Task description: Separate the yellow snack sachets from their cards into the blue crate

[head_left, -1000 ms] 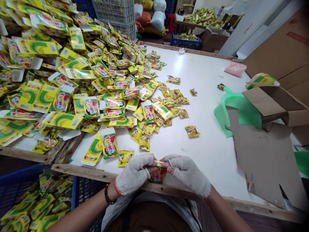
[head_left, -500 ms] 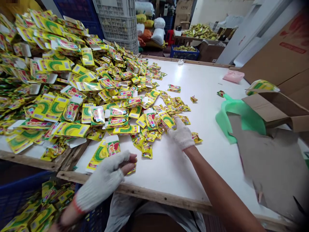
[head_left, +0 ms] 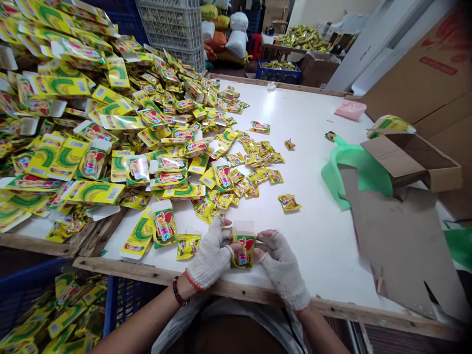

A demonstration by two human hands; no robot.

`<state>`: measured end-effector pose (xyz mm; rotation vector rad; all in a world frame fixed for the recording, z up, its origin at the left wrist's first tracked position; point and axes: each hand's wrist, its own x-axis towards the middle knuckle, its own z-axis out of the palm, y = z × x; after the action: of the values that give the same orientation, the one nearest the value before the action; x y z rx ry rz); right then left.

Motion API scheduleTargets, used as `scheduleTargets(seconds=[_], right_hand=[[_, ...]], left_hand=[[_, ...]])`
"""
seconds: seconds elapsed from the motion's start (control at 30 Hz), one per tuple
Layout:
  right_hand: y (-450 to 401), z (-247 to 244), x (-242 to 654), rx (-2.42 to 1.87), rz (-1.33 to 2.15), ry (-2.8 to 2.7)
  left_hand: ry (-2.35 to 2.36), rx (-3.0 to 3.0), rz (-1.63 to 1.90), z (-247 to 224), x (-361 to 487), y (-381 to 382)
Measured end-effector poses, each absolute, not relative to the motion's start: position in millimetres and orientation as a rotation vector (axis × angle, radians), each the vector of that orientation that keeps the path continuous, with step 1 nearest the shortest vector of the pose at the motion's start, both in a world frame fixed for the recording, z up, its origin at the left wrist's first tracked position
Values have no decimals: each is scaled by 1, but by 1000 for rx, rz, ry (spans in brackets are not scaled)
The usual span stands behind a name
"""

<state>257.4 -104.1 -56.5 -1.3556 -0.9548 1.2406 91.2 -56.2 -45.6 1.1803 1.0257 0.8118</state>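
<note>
Between both hands, just above the table's front edge, is a small candy box [head_left: 244,251] in green and yellow, its white top flap raised. My left hand [head_left: 213,253], in a white knit glove with bare fingertips, pinches the box's left side. Gloved the same way, my right hand [head_left: 282,263] holds the right side with thumb and fingers. To the left lie a yellow candy packet [head_left: 188,246] and another box [head_left: 164,225] with its flap open. Several small yellow packets [head_left: 217,199] are scattered beyond my hands. What is inside the held box is hidden.
A large heap of candy boxes [head_left: 77,162] covers the table's left side. A blue crate [head_left: 110,305] of boxes stands below. At right are grey cardboard [head_left: 398,246], a green plastic piece [head_left: 337,169] and an open carton [head_left: 444,177]. Stacked grey crates [head_left: 173,34] stand behind.
My right hand has come back from the packet pile with a box. My left hand has moved right to meet it, and both now hold that box near the table's front edge.
</note>
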Motion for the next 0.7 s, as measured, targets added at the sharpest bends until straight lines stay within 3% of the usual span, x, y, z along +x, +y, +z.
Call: scheduleTargets(seconds=[0.23,0.43,0.7], right_hand=[[-110,-60,260,-1520,991,-1378],[-99,-49,260,-1561,1051,-1549],[-85,-43,248,-1471,1237,-1349]], left_hand=[[1039,1551,687,-52,78,-59],[997,1827,614,-44,68,-55],[1019,1483,562,-34,59,-43]])
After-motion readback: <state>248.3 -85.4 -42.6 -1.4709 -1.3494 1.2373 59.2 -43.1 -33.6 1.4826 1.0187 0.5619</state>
